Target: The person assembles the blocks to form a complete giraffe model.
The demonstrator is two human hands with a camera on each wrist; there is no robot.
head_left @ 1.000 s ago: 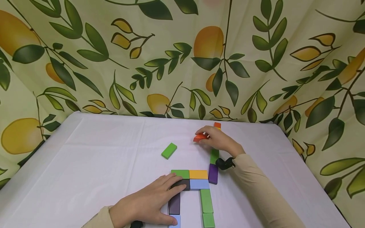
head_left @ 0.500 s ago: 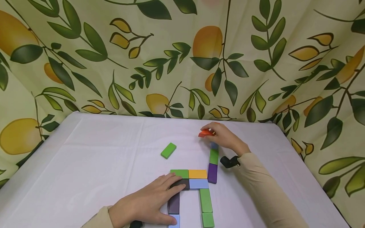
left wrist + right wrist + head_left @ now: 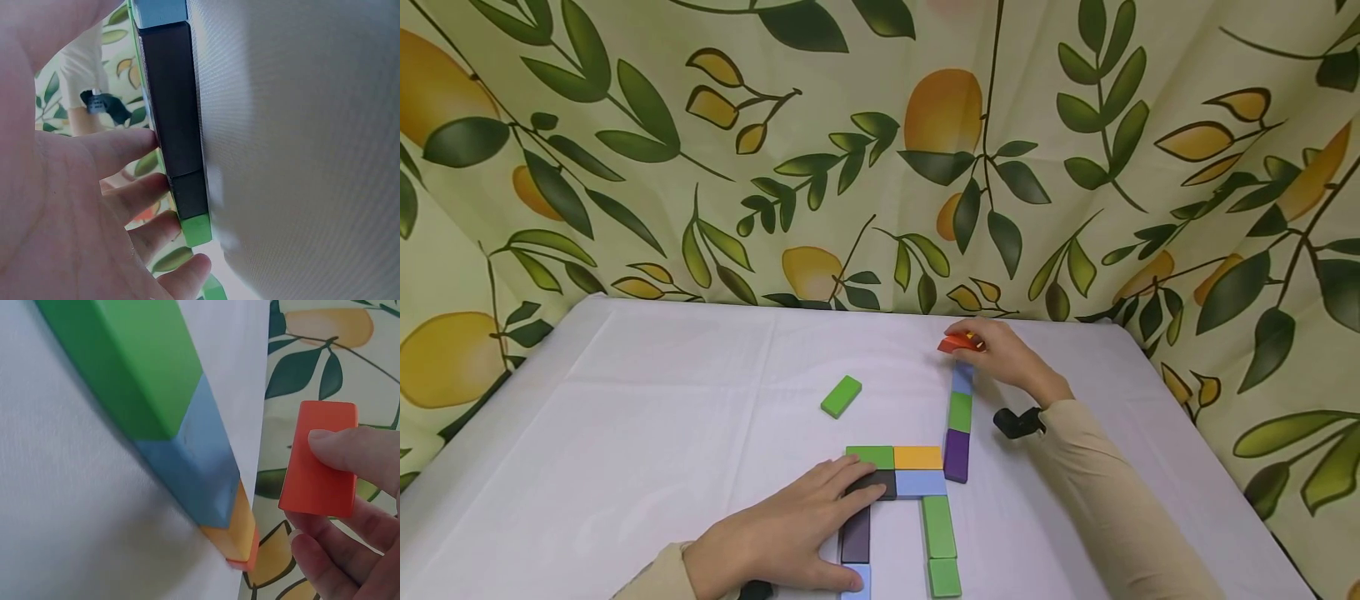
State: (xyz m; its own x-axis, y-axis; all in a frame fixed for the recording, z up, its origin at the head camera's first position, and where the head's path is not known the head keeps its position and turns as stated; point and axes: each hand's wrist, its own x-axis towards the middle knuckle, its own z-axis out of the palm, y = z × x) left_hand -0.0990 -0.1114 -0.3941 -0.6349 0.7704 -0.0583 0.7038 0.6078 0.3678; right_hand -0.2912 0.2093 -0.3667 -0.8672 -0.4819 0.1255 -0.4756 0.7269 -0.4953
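Note:
My right hand [image 3: 1003,357] pinches a red block [image 3: 955,342] between thumb and fingers, above the far end of a block row. The row has purple [image 3: 957,456], green [image 3: 960,412] and blue [image 3: 962,378] blocks. Beyond them, the right wrist view shows a yellow block [image 3: 242,525] and another red block [image 3: 244,561]. My left hand [image 3: 782,525] rests with fingers spread over the left side of a block arch. Its fingers touch the black block [image 3: 885,486] and its thumb a light blue block [image 3: 859,577]; a dark block [image 3: 855,537] lies between.
The arch also has green [image 3: 872,455], yellow [image 3: 917,457] and blue [image 3: 921,483] blocks across its top, and two green blocks [image 3: 938,527] down its right side. A loose green block [image 3: 841,397] lies beyond. A leaf-patterned curtain [image 3: 850,183] hangs behind the white-covered table [image 3: 647,417].
My right hand has carried the red block to the right and away from me, toward the row's far end; the row's blue block now shows. The left hand has stayed in place.

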